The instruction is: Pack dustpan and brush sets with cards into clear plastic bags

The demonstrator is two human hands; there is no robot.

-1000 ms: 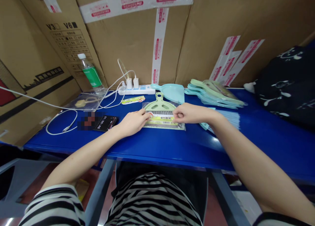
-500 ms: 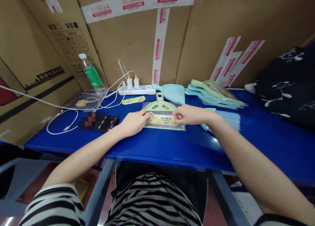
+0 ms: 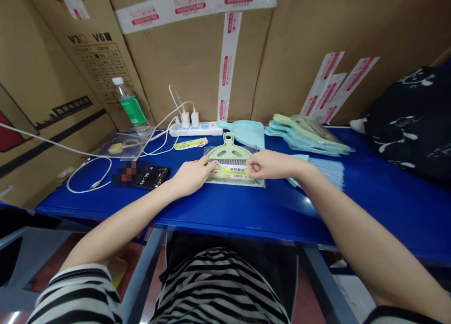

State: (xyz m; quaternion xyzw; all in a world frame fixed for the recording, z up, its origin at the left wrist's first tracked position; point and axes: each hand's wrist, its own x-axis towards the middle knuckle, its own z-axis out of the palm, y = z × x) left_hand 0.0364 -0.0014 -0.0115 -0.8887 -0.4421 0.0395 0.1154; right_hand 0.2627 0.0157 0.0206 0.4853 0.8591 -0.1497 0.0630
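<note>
A light green dustpan and brush set (image 3: 229,150) in a clear plastic bag lies flat on the blue table before me, its handle pointing away. Across the dark bristles runs a yellow and white label card (image 3: 230,170); whether it sits inside or on top of the bag I cannot tell. At the card's left end, my left hand (image 3: 193,176) is closed, with thumb and forefinger pinching there. My right hand (image 3: 269,165) has curled fingers closed at the opposite end, and its fingertips are partly hidden.
Behind the set lie a blue dustpan (image 3: 248,132) and a power strip (image 3: 197,129) with cables. Stacked bagged dustpans (image 3: 306,136) and a blue brush (image 3: 326,171) are to the right. A phone (image 3: 153,177), a loose label card (image 3: 191,144) and a bottle (image 3: 132,107) are left.
</note>
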